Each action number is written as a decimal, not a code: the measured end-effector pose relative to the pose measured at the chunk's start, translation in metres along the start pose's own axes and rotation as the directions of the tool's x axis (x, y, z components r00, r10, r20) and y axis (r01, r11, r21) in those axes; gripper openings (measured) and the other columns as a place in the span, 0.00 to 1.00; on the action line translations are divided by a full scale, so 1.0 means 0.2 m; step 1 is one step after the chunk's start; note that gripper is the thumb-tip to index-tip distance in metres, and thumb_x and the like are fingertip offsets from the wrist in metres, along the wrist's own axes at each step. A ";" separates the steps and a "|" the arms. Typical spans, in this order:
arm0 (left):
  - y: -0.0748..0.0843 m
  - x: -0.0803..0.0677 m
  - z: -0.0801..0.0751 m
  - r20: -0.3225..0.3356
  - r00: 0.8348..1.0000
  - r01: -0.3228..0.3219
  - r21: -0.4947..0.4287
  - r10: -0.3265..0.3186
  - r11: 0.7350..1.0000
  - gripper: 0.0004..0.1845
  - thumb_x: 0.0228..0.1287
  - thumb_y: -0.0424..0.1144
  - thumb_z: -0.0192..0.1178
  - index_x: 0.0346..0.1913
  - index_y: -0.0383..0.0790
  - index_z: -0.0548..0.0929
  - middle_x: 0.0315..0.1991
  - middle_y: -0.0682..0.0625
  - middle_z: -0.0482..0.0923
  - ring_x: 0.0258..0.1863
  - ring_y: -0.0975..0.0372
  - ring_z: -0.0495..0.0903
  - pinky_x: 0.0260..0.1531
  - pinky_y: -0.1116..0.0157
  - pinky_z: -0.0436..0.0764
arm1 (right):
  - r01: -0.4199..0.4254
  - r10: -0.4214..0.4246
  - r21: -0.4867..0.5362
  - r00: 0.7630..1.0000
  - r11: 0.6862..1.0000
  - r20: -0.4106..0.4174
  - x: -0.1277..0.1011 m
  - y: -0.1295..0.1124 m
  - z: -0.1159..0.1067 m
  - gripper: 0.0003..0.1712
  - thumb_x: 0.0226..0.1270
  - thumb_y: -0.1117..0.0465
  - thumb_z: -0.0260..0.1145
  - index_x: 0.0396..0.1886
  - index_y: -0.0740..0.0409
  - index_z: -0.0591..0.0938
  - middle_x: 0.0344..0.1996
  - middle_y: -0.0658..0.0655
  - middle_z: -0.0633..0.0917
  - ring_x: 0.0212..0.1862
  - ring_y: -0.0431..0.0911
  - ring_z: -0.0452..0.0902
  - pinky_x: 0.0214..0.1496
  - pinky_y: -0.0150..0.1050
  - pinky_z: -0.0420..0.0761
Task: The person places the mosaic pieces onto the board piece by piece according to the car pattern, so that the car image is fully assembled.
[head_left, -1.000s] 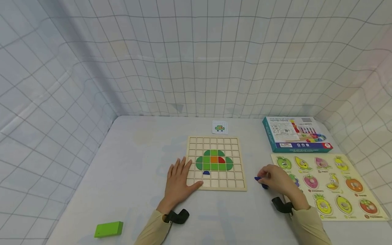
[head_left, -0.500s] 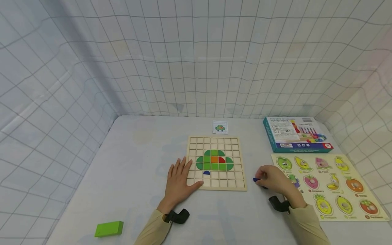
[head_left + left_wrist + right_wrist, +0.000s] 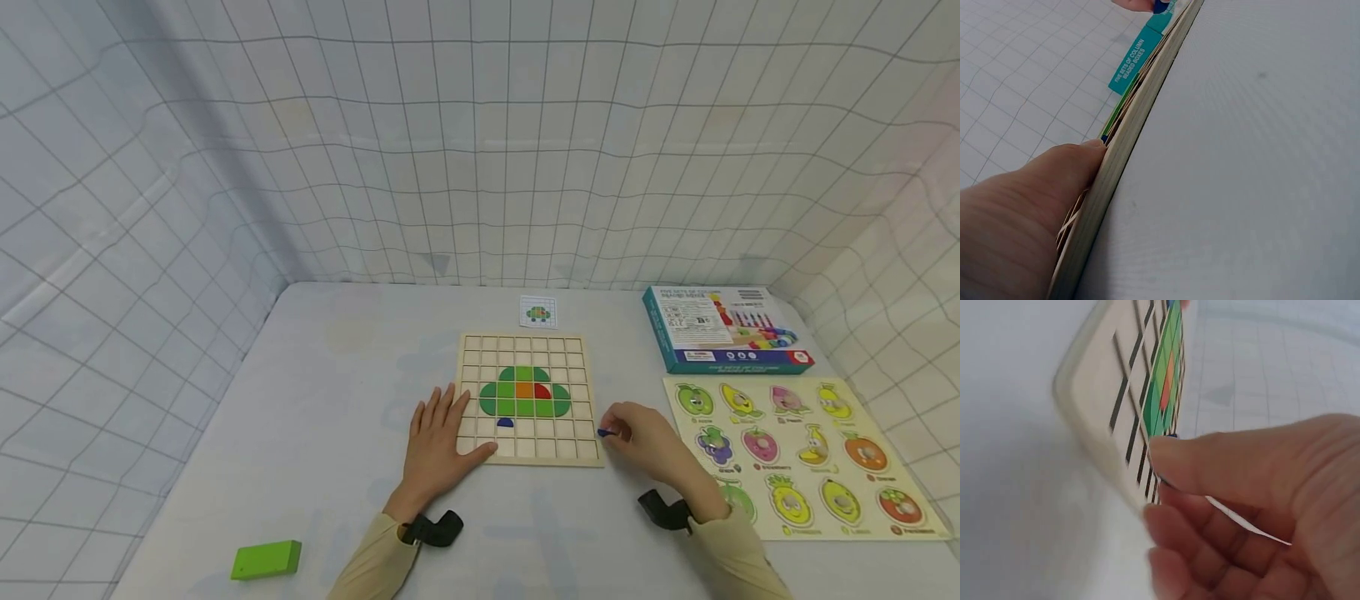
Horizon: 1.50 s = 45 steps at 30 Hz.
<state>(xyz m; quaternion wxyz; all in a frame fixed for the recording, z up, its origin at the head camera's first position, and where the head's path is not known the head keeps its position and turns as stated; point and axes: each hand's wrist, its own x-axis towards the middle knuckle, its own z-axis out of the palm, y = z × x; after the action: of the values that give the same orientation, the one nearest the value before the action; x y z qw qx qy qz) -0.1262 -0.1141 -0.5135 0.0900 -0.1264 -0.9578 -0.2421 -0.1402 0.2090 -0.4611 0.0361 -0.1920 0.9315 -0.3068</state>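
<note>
A square wooden grid board [image 3: 555, 451] lies on the table, bearing green, orange and red pieces [image 3: 525, 392] set as a car-like shape. Below them sits a blue half-round piece [image 3: 506, 422]. My left hand [image 3: 437, 450] rests spread on the board's left side, thumb near the bottom edge; in the left wrist view the thumb [image 3: 1054, 172] presses on the rim. Beside the board's right edge, my right hand [image 3: 648, 442] pinches a small blue piece [image 3: 605, 432] between thumb and fingers. The right wrist view shows that piece mostly hidden by the thumb [image 3: 1210, 462].
Behind the board lies a small pattern card [image 3: 538, 312]. A fruit puzzle board [image 3: 757, 483] is on the right, below a teal box [image 3: 738, 367]. A green block [image 3: 266, 560] lies at front left. Grid-lined white sheets [image 3: 510, 167] surround the table.
My right hand has moved left with the blue piece, from near the fruit puzzle board to the grid board's right edge. The left hand has stayed in place.
</note>
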 end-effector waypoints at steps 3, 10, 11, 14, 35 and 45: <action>0.00 0.00 0.00 0.002 1.000 0.000 0.000 0.000 1.000 0.47 0.54 0.65 0.61 0.71 0.40 0.63 0.72 0.41 0.53 0.71 0.47 0.47 0.66 0.47 0.44 | 0.053 -0.051 0.025 0.996 0.998 -0.071 0.02 -0.07 0.04 0.09 0.55 0.70 0.71 0.32 0.54 0.82 0.25 0.44 0.75 0.28 0.39 0.68 0.28 0.33 0.72; 0.00 0.00 0.00 -0.006 1.000 -0.008 0.001 0.008 1.000 0.47 0.54 0.65 0.61 0.71 0.40 0.64 0.72 0.41 0.53 0.71 0.47 0.47 0.66 0.46 0.44 | 0.137 -0.125 0.115 0.987 0.984 -0.104 0.07 -0.21 0.16 0.09 0.52 0.70 0.74 0.31 0.53 0.85 0.25 0.42 0.76 0.28 0.39 0.69 0.28 0.31 0.73; 0.00 0.00 0.00 -0.006 1.000 -0.008 0.003 0.008 1.000 0.47 0.54 0.65 0.61 0.71 0.40 0.64 0.72 0.41 0.53 0.72 0.48 0.47 0.66 0.47 0.44 | 0.137 -0.127 0.122 0.988 0.983 -0.089 0.08 -0.22 0.18 0.09 0.53 0.69 0.74 0.31 0.53 0.85 0.25 0.42 0.76 0.28 0.39 0.69 0.28 0.31 0.73; 0.00 0.01 0.00 -0.011 1.000 -0.011 0.012 0.011 1.000 0.47 0.54 0.65 0.60 0.71 0.40 0.64 0.72 0.41 0.54 0.71 0.48 0.47 0.66 0.47 0.45 | 0.133 -0.127 0.134 0.991 0.982 -0.052 0.12 -0.26 0.23 0.07 0.54 0.67 0.73 0.31 0.52 0.85 0.24 0.41 0.75 0.28 0.39 0.69 0.28 0.31 0.73; 0.00 0.00 0.00 -0.010 1.000 -0.015 0.017 0.015 1.000 0.47 0.54 0.66 0.60 0.70 0.41 0.64 0.71 0.41 0.55 0.71 0.47 0.48 0.66 0.47 0.45 | 0.094 -0.092 0.182 0.996 0.979 -0.019 0.29 -0.37 0.39 0.04 0.57 0.64 0.72 0.27 0.53 0.84 0.19 0.42 0.75 0.23 0.37 0.69 0.24 0.33 0.72; 0.00 0.00 0.00 -0.013 1.000 -0.013 0.023 0.014 1.000 0.46 0.54 0.65 0.61 0.70 0.40 0.65 0.71 0.41 0.55 0.71 0.47 0.49 0.66 0.46 0.46 | 0.117 -0.111 0.123 0.992 0.986 -0.056 0.30 -0.38 0.39 0.04 0.57 0.62 0.72 0.25 0.51 0.85 0.22 0.42 0.75 0.24 0.36 0.68 0.25 0.32 0.70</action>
<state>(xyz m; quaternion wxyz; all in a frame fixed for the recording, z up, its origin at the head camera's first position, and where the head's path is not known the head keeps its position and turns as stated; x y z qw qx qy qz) -0.1262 -0.1140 -0.5144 0.0996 -0.1301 -0.9590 -0.2312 -0.1557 0.0868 -0.4779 0.0076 -0.2347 0.8984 -0.3710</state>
